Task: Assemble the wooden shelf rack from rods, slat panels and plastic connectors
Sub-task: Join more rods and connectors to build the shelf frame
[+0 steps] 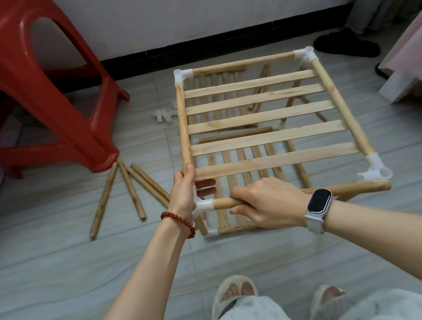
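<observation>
Partly built shelf rack (263,136) standing on the grey tiled floor (58,276) in the middle of the view, upper tier a slat panel (263,118) of five flat slats between two side rods. Front rod (349,189) plugged at its left end into the near-left connector (202,207), its right end passing just below the near-right connector (375,168) and not seated in it. Right hand (267,203) wrapped around that front rod, fingers curled over the top and under, close to the left connector. Left hand (184,188) gripping the near end of the left side rod (183,125), thumb on the outside, fingertips showing through on the inner side. White connectors also at the far-left (182,75) and far-right (306,54) corners. Lower tier visible through the slats, with a short upright post at the near-left corner down to another connector (210,231). Four loose rods (127,193) fanned on the floor to the left, touching the foot of a red plastic stool (32,90). Spare white connectors (164,115) on the floor just left of the rack. Red bead bracelet (179,222) on the left wrist, white smartwatch (317,204) on the right. Black slippers (345,44) by the far wall.
</observation>
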`<action>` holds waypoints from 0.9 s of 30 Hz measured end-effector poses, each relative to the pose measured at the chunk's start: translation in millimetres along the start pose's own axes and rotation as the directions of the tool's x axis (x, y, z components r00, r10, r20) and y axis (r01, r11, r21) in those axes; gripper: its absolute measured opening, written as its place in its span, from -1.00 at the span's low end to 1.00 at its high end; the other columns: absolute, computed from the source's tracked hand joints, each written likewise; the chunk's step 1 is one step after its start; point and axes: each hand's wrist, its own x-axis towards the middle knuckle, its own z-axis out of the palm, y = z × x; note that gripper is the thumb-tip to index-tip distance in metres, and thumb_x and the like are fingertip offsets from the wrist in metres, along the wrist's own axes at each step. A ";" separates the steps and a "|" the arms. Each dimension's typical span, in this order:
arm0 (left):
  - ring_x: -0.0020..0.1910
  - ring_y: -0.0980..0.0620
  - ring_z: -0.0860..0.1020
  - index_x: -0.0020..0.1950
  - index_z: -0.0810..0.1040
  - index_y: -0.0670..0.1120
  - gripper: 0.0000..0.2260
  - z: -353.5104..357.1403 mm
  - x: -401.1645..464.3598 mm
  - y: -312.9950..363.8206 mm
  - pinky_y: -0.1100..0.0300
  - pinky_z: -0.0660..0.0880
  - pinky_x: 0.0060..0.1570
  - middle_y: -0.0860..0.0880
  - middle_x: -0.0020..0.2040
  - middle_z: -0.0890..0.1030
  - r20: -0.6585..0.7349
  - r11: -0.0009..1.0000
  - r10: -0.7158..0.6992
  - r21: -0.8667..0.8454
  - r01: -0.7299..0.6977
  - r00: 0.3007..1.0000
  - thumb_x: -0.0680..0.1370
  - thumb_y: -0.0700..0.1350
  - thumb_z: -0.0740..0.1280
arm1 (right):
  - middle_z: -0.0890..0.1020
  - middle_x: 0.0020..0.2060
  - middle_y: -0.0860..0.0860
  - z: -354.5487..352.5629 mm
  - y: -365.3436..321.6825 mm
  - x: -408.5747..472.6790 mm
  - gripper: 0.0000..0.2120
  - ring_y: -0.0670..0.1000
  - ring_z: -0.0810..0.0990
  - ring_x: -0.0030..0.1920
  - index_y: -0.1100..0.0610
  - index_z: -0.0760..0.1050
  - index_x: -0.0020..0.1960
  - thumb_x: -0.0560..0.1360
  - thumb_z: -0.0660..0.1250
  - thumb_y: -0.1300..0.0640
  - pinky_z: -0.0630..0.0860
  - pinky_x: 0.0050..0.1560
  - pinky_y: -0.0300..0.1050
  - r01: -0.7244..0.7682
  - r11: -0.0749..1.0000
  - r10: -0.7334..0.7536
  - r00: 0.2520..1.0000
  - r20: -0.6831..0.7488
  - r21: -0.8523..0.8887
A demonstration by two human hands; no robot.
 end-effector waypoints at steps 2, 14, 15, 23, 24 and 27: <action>-0.21 0.01 0.59 0.11 0.32 -0.10 -0.76 -1.0 2.2 -1.2 0.07 0.40 -0.02 -0.04 -0.17 0.61 0.000 1.000 0.006 -0.020 -0.006 1.000 0.65 0.04 0.02 | 0.46 -0.33 -0.01 -3.7 -2.0 3.2 -0.74 0.07 0.42 -0.32 0.13 0.43 0.05 0.60 0.11 -0.05 0.26 -0.35 -0.06 -0.024 0.994 0.019 0.999 0.041 0.107; 0.12 -0.09 0.50 0.37 0.23 -0.14 -0.61 0.8 7.6 -2.9 0.06 0.41 0.12 -0.10 0.23 0.43 -0.126 0.935 0.104 0.350 -0.054 0.987 0.63 0.05 0.07 | 0.55 -0.28 -0.01 -6.0 3.1 5.6 -0.71 -0.03 0.47 -0.31 0.08 0.54 0.00 0.58 0.15 -0.08 0.39 -0.27 -0.12 -0.065 0.957 0.035 0.993 0.110 0.281; 0.23 -0.11 0.42 0.40 0.20 -0.12 -0.60 3.0 5.3 -2.5 0.04 0.35 0.19 -0.12 0.33 0.34 -0.170 0.890 0.151 0.453 -0.058 0.974 0.62 0.03 0.09 | 0.58 -0.23 -0.01 -9.6 7.7 -2.6 -0.70 -0.01 0.51 -0.26 0.06 0.55 0.06 0.59 0.13 -0.09 0.45 -0.22 -0.09 -0.072 0.954 0.048 0.995 0.088 0.292; 0.26 -0.11 0.37 0.23 0.49 -0.13 -0.71 52.5 -12.1 18.0 0.00 0.23 0.28 -0.12 0.22 0.44 0.214 0.227 0.622 0.871 -0.435 0.753 0.53 -0.11 0.27 | 0.56 -0.08 0.00 -32.6 105.3 -80.5 -0.78 -0.03 0.48 -0.03 0.19 0.56 0.10 0.58 0.17 0.24 0.34 -0.05 -0.18 -0.331 0.798 0.572 0.679 -0.460 0.504; 0.22 -0.07 0.39 0.21 0.50 -0.12 -0.74 69.6 -15.7 20.6 0.06 0.27 0.23 -0.09 0.19 0.46 0.325 0.200 0.595 0.826 -0.527 0.735 0.55 -0.10 0.24 | 0.56 -0.05 0.04 -32.4 120.7 -87.5 -0.78 0.00 0.48 -0.01 0.20 0.55 0.11 0.58 0.16 0.24 0.33 -0.04 -0.17 -0.377 0.741 0.652 0.599 -0.464 0.556; 0.17 -0.01 0.42 0.20 0.48 -0.08 -0.75 120.1 -25.7 21.1 0.10 0.35 0.17 -0.03 0.13 0.49 0.556 0.206 0.448 0.697 -0.686 0.700 0.60 -0.04 0.14 | 0.57 0.00 0.14 -30.3 153.1 -98.3 -0.75 0.09 0.53 0.00 0.25 0.50 0.16 0.60 0.14 0.16 0.44 -0.01 -0.07 -0.396 0.479 0.824 0.512 -0.245 0.783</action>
